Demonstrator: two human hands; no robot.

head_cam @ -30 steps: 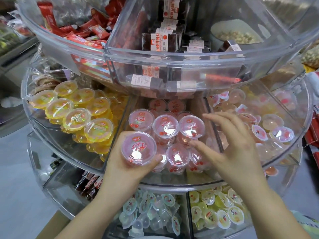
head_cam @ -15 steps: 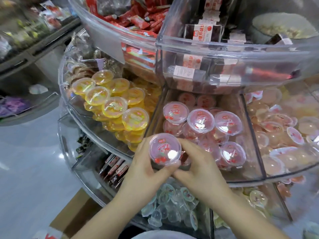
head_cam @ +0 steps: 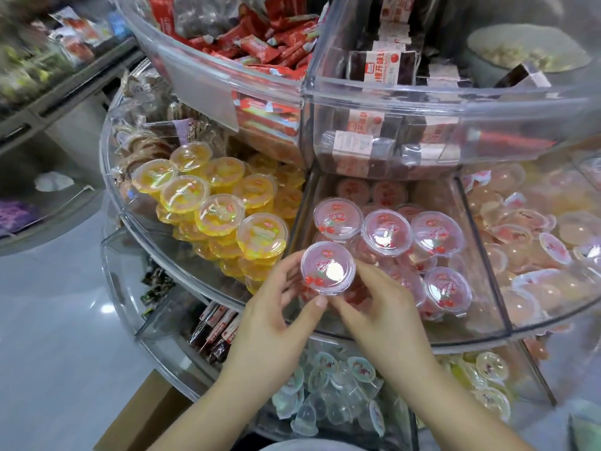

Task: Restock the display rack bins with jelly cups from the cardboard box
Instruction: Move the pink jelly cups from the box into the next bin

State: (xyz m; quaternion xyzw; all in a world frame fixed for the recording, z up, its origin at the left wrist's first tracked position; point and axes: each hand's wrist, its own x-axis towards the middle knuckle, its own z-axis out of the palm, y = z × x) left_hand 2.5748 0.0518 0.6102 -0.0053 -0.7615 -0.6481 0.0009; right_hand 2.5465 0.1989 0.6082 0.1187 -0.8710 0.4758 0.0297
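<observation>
Both hands meet at the front edge of the middle tier of the clear round rack [head_cam: 208, 281]. The left hand [head_cam: 270, 323] has its grip around a pink jelly cup [head_cam: 327, 267], thumb under its near rim and fingers on its left side. The right hand [head_cam: 383, 317] touches the same cup from the right with curled fingers, grasping it too. The cup sits lid up, just over the front of the bin of pink cups [head_cam: 432, 236]. To the left is a bin of yellow cups [head_cam: 221, 203]. A cardboard box [head_cam: 146, 418] shows below on the floor.
</observation>
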